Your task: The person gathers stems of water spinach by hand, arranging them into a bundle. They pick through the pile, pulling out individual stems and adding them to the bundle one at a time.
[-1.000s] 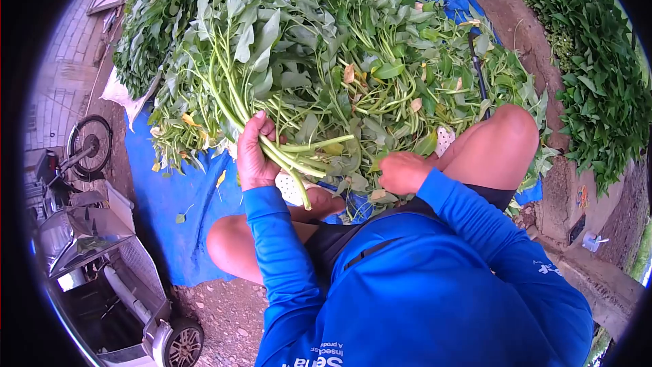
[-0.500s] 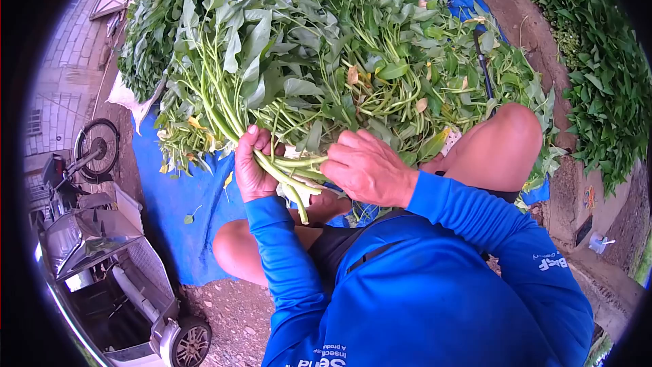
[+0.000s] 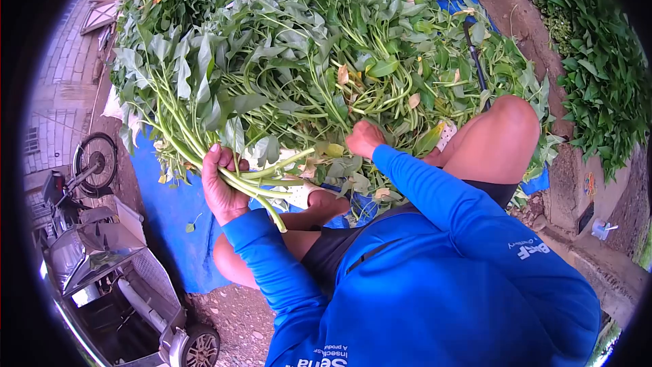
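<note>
Stems [image 3: 263, 191] in left hand [image 3: 225, 190] — “A produ” (partial) on shirt [image 3: 435, 306]

Two hands at work before me: one left hand [image 3: 226, 187], one right hand [image 3: 365, 138]; one bunch of leafy stems [image 3: 178, 132] in left, stems too overlapped to count; one broad heap of greens [image 3: 299, 54], leaves past counting; at least three dry leaves [image 3: 343, 75] on it; two knees [image 3: 513, 126], two blue sleeves [image 3: 435, 187], two pale dotted shoes [image 3: 300, 194]; one blue tarp [image 3: 170, 224]; one black rod [image 3: 476, 58]; one motorbike [image 3: 56, 189], one sidecar [image 3: 102, 248], two wheels [image 3: 202, 349] in view
</note>
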`<state>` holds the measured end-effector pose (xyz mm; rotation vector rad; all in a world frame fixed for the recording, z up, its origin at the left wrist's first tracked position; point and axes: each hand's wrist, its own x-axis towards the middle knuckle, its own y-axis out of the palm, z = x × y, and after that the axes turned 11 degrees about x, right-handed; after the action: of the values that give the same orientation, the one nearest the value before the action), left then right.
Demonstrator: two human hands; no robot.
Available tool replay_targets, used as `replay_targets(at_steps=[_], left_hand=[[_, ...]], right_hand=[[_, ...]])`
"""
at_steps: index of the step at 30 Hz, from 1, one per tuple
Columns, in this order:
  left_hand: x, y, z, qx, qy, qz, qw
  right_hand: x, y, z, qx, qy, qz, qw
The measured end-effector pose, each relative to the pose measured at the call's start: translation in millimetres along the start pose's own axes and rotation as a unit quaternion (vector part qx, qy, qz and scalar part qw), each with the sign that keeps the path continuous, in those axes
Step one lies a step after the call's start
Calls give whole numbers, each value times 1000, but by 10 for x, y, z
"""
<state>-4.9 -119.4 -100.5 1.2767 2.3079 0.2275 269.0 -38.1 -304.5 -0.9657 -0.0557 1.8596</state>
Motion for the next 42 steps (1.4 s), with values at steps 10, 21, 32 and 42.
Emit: replay_targets(at_steps=[10, 21, 32, 42], left_hand=[[-9, 41, 234, 96, -25, -72, 992], [38, 453, 620, 142, -23, -15, 990], [58, 641, 1386, -186, -164, 81, 966], [123, 572, 1910, -34, -103, -98, 989]], right_hand=[[-485, -627, 297, 179, -163, -53, 969], [-1177, -1694, 1187, 353, -259, -77, 896], [-738, -565, 1323, 84, -287, -7, 954], [-406, 117, 566, 109, -308, 14, 945]])
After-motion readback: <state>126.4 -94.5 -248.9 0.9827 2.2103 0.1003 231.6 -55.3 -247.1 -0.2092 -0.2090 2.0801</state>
